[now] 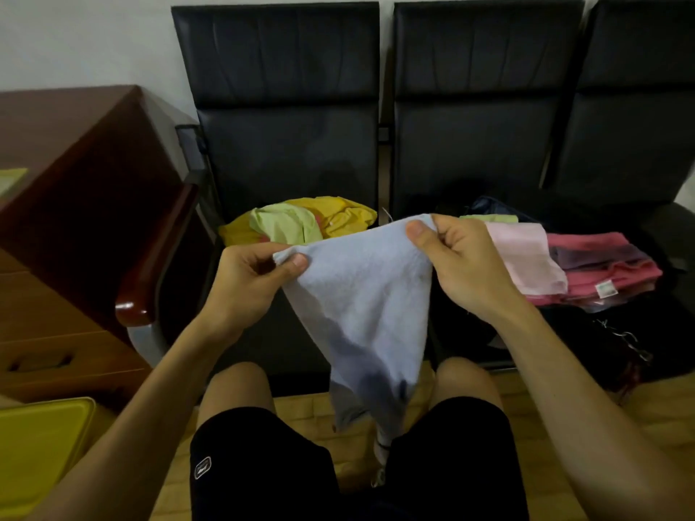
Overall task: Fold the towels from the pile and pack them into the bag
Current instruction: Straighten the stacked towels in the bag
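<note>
Black shorts (263, 464), then blue towel (361, 295) between left hand (244, 283) and right hand (462, 265)

Only one cam here, worn on the head, wide-angle, tilted forward and down. The left hand (248, 283) and right hand (464, 265) sit close up mid-frame, the person's knees (235, 389) lower down, black chairs (286, 144) straight ahead filling the top.

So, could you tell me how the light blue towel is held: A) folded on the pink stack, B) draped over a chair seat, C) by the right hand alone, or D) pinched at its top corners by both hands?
D: the left hand and the right hand each pinch a top corner of the light blue towel, which hangs down freely.
</note>
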